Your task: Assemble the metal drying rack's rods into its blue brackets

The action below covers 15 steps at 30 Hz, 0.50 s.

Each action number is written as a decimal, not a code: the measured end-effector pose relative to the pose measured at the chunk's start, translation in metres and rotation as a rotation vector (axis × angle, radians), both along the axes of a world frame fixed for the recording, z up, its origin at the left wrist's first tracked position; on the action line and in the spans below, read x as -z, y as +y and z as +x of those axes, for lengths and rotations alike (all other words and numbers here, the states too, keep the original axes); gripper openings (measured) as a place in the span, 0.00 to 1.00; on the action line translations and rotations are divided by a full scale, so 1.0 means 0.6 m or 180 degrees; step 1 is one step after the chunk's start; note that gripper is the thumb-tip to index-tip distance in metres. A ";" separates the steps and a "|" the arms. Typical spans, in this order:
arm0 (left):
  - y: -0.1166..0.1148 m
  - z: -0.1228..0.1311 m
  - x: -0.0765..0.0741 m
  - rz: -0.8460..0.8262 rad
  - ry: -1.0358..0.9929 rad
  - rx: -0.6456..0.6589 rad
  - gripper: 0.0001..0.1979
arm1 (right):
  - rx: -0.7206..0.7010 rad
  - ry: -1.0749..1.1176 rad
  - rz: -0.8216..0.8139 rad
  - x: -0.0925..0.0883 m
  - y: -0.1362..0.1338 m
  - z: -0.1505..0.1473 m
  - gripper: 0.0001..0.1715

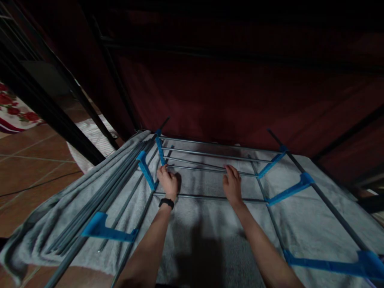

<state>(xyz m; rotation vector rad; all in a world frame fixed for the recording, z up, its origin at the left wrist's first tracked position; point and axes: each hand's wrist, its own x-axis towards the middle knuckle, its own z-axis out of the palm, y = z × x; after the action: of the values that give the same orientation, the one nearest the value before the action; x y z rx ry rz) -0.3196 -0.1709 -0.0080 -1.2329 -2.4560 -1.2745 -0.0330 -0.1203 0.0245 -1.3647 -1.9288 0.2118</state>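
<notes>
A frame of grey metal tubes with blue plastic brackets lies on a grey blanket. My left hand [168,182], with a dark wristband, is closed around the left end of a thin metal rod [195,168], beside the far-left blue bracket [160,149]. Fingers of my right hand [233,185] pinch at the same rod farther right; its fingertips partly hide the contact. Other thin rods [210,153] span the frame behind my hands. One crossbar [201,196] passes nearer to me. The right brackets [291,189] join the side tubes.
Several loose grey tubes [111,196] lie in a bundle on the left of the blanket [207,232]. Another blue bracket [105,230] sits near front left. A dark red cloth [228,100] hangs behind. Black posts [51,108] stand at left, above the tiled floor [36,160].
</notes>
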 end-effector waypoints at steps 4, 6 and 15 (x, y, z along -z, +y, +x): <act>0.043 0.060 -0.017 -0.0585 0.0652 0.1461 0.28 | 0.0427 0.0066 -0.0551 0.097 -0.027 0.064 0.34; 0.078 0.087 -0.033 -0.0802 0.0999 0.1940 0.31 | 0.0729 0.0271 -0.0724 0.117 -0.016 0.103 0.36; 0.193 0.162 -0.046 -0.1723 0.1726 0.2779 0.31 | 0.1721 0.1392 -0.1182 0.112 0.071 0.229 0.43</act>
<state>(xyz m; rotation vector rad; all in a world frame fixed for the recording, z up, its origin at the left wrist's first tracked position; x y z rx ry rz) -0.2223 -0.0554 0.0197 -2.5361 -1.9199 -0.2019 0.1044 -0.0777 -0.0427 -1.8472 -1.1478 0.5669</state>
